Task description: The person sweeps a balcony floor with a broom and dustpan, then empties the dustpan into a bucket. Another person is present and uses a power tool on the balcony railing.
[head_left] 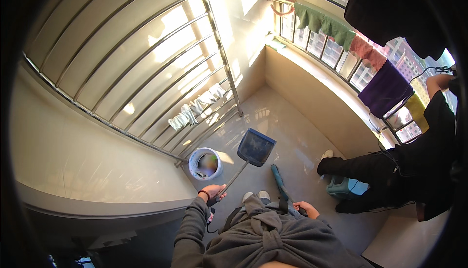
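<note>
My left hand is closed around the long grey handle of a dustpan. The dark blue pan sits beyond that hand, right of a white bucket. At my right side, my right hand grips the dark handle of a broom. Its narrow teal head points forward over the grey floor, beside the dustpan and apart from it. Dark contents and small scraps lie in the bucket. Whether the pan or the broom touches the floor, I cannot tell.
A metal rack with white cloths stands at left. Green, red, purple and yellow cloths hang along the window rail. At right, a person in black stands by a blue-green container. A beige ledge bounds the floor.
</note>
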The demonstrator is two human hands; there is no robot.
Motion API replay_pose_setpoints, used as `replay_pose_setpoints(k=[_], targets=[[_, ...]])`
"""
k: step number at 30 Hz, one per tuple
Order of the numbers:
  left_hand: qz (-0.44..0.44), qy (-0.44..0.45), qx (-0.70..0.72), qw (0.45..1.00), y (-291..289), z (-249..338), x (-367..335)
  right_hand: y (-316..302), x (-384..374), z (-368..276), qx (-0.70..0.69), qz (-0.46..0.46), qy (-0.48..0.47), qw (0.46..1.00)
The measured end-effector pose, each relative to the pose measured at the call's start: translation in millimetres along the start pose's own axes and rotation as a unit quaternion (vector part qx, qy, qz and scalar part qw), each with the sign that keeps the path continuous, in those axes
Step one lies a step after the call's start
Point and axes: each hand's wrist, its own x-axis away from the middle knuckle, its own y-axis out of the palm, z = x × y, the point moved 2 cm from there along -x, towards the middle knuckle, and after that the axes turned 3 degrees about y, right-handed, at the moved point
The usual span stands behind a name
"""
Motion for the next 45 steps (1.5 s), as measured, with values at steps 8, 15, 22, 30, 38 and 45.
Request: replay_pose_setpoints(k=[8,15,22,30,38,45], targets=[[0.034,0.0,-0.207,0.978,72.9,113.1,-69.6,-9.4,-0.1,-3.7,-0.083,-0.044,0.043,0.995],[0.056,0.054,-0.071,0.994,102.1,145.1,-70.3,-15.2,9.8,-8.5,-0.031,-0.043,-0.02,0.998],[0.042,0.185,-0.027,0.982,119.0,209.5,-68.2,-9.0,28.8,-46.1,-0.234,-0.13,0.075,0.961],[0.069,0.287,-0.013,0.955,123.5,310.1,-118.8,43.6,106.9,-169.8,-0.371,-0.053,0.084,0.923],[0.035,0.283,0.094,0.954,91.3,414.8,-213.5,83.1,82.8,-315.1,-0.279,0.067,0.046,0.957],[0.083,0.221,0.106,0.966,81.9,484.9,-259.7,113.2,92.1,-406.2,-0.21,0.111,-0.004,0.971]])
